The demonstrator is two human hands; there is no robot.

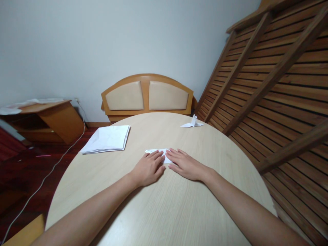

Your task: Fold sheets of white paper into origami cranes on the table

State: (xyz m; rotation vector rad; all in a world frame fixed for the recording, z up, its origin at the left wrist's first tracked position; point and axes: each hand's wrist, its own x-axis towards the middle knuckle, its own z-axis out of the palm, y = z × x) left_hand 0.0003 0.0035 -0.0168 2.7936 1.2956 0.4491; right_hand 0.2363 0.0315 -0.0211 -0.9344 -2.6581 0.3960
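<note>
A small folded piece of white paper (pixel 167 160) lies flat near the middle of the round table, partly covered by both hands. My left hand (pixel 150 167) rests palm down on its left part, fingers stretched out over it. From the other side, my right hand (pixel 186 164) presses flat with its fingertips on the right part. The fingertips of the two hands almost meet over the paper. Beyond my right hand stands a folded white paper crane (pixel 192 122).
A stack of white paper sheets (pixel 107 138) lies at the left of the round table (pixel 164 212). Behind stands a padded headboard (pixel 147 94). Slatted wooden panels (pixel 276 85) lean along the right, and a white cable (pixel 55 167) runs across the floor at left.
</note>
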